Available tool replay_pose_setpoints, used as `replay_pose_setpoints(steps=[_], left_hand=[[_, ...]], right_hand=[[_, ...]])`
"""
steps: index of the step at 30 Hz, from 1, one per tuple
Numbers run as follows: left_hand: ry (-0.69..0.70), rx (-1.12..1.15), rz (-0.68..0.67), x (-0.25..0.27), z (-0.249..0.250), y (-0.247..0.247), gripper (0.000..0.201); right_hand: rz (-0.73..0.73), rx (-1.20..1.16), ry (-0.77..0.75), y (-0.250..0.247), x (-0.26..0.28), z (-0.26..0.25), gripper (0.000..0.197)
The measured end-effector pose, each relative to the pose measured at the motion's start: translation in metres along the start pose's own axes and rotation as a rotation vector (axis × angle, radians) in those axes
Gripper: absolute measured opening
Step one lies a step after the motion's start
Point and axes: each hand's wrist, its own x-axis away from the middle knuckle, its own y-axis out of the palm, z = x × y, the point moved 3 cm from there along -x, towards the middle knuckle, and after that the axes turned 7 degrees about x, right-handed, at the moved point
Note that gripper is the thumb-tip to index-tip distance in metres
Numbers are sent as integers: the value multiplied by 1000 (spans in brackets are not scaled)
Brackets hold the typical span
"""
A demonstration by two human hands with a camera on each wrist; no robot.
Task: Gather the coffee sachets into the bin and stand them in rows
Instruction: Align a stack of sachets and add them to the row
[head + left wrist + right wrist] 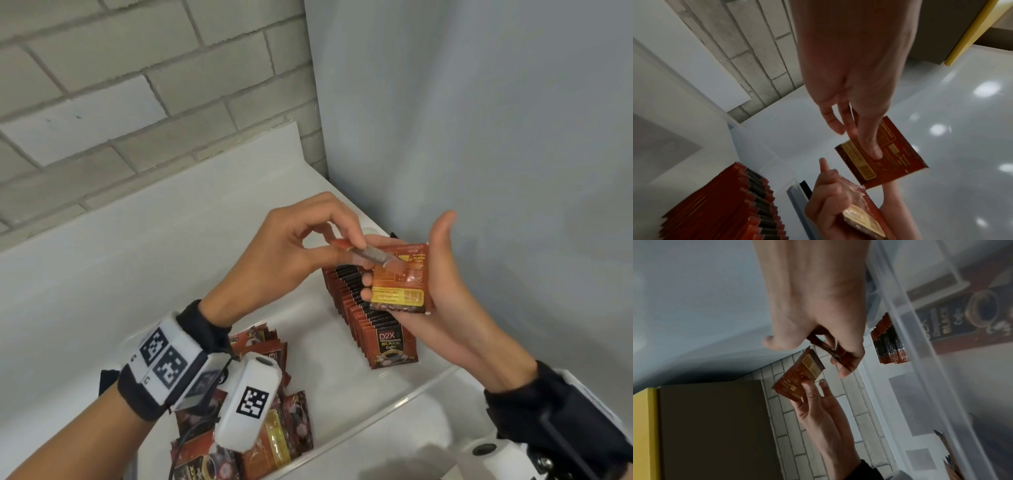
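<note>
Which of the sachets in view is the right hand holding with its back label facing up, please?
The sachet lying across the right hand, above the standing row. The left hand pinches another sachet edge-on.

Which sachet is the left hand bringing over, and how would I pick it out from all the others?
Start at the clear bin in the corner under the brick wall, with its standing row of sachets. Above that row, the right hand cradles a small stack back side up. The one you want is the single sachet pinched edge-on by the left hand, touching the stack's top.
</note>
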Motion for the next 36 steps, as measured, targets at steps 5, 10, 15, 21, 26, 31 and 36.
replay_pose_setpoints(steps=[5, 10, 15, 21, 26, 31, 36], left_hand=[[3, 30, -83, 4, -5, 2, 5], [-50, 13, -86, 5, -11, -3, 7], [-99, 26, -3, 6, -6, -4, 20], [-223, 100, 106, 6, 5, -2, 25], [-332, 101, 10, 8, 5, -2, 34], [-335, 24, -60, 9, 5, -2, 26], [-314, -61, -382, 12, 7, 7, 28]], right_hand=[[-56, 43, 60, 3, 6, -3, 62], [23, 49, 60, 1, 5, -3, 32], [75, 47, 38, -2, 4, -3, 41], [112, 49, -3, -3, 3, -3, 19], [91, 64, -25, -3, 4, -3, 30], [76, -39, -72, -1, 5, -7, 35], [236, -323, -204, -8, 3, -16, 19]])
